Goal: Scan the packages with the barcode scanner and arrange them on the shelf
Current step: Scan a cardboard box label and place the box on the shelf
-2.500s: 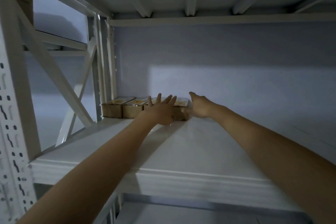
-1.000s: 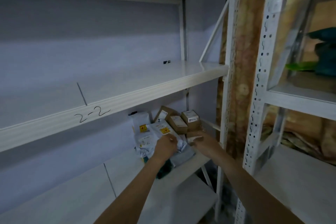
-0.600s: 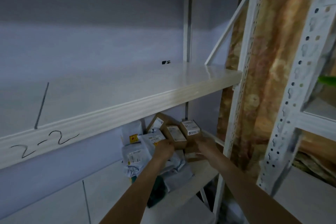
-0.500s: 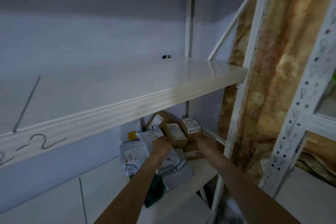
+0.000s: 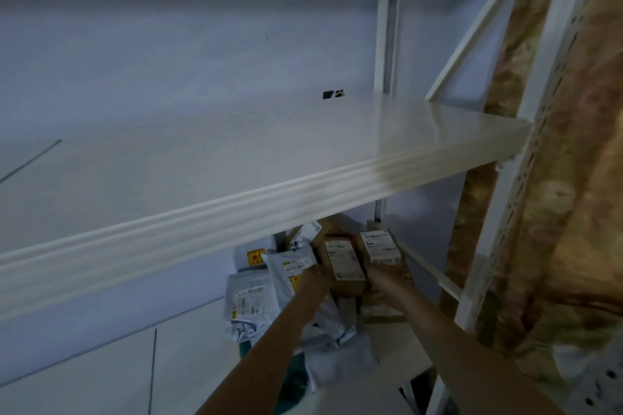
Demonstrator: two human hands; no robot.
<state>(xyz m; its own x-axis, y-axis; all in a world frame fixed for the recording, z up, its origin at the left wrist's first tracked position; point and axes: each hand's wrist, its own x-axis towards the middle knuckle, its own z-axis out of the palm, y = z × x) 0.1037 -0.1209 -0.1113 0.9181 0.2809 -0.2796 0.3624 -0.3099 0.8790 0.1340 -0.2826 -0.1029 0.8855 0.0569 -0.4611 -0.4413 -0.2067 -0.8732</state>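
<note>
Under the shelf, packages — fingers blurred

A heap of packages lies at the right end of the lower shelf, under the shelf above. Two small brown cardboard boxes sit on top, side by side, each with a white label facing up — one in the middle, one to its right. Left of them lie crumpled grey mailer bags with printed labels, one bearing a yellow sticker. No barcode scanner can be made out.
</note>
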